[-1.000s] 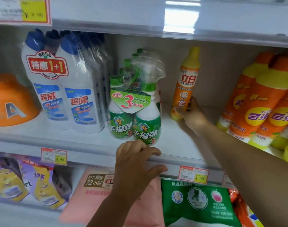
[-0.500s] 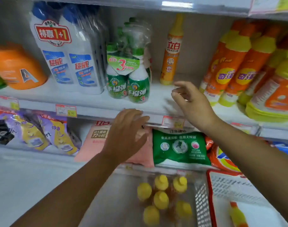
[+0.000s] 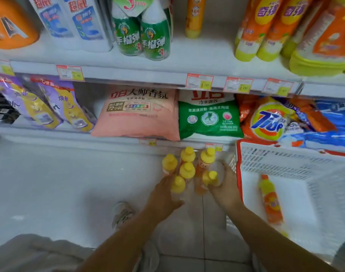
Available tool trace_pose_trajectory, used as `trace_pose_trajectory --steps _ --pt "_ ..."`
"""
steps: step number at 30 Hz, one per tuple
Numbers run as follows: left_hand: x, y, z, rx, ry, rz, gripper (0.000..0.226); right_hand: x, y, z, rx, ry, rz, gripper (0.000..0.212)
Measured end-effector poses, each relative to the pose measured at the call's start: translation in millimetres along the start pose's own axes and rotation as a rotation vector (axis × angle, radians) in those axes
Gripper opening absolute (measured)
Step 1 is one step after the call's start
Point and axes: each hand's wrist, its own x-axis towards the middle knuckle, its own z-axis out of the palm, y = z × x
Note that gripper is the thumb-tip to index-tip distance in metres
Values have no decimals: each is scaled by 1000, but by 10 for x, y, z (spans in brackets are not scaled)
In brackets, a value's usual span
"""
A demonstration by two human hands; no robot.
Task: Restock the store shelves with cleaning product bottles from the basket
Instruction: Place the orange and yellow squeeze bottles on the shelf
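Observation:
Several orange bottles with yellow caps (image 3: 187, 169) stand bunched on the floor below the shelves, apparently in clear wrap. My left hand (image 3: 163, 195) presses against the bunch's left side and my right hand (image 3: 225, 188) grips its right side. The white basket with a red rim (image 3: 238, 173) sits just right of them, with one orange bottle (image 3: 270, 201) lying inside. A single matching bottle (image 3: 195, 16) stands on the upper shelf (image 3: 197, 55).
Green spray bottles (image 3: 142, 34) and white-blue bottles (image 3: 79, 22) stand left of the shelf gap, and orange-yellow bottles (image 3: 265, 30) stand to its right. Detergent bags (image 3: 138, 112) fill the lower shelf. My shoe (image 3: 123, 214) is near my left arm.
The view has tilted down from the shelf to the floor. Both hands dropped from the shelf edge to the bunch of yellow-capped bottles and closed on its sides.

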Motion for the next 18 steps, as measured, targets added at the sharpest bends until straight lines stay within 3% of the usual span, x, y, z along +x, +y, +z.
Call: trace_pose_trajectory --steps 2,3,5,8,12,18 --pt "112 3 81 -66 45 -16 90 30 118 104 184 -109 146 91" --pt "169 -23 116 -86 61 -23 88 58 180 177 263 -119 171 88" --pt "252 -102 199 -109 70 -56 88 88 260 245 293 -98 127 53" --pt "306 -222 314 -129 66 -98 94 192 424 364 188 -102 17 29" --pt "352 -214 339 -161 66 -123 88 381 709 528 92 -131 68 54" --pt "137 -64 103 -139 108 -165 66 120 251 184 108 -120 83 35"
